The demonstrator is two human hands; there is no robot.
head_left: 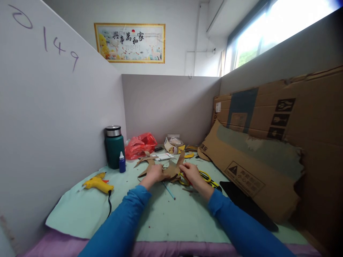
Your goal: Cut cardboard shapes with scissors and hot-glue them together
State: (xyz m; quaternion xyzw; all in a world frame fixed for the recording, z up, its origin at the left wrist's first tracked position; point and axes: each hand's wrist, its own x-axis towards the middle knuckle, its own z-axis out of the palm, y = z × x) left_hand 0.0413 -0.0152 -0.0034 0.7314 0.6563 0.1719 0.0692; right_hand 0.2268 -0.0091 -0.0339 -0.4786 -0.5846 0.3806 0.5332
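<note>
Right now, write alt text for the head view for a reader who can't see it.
A person's left hand and right hand hold cut brown cardboard over a pale green tabletop. To the left are a yellow glue gun and a dark green bottle; yellow-handled scissors lie beside the right hand.

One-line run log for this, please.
left hand: at cardboard cutout; right hand: pinching cardboard cutout; glue gun: lying left; blue bottle: upright
</note>
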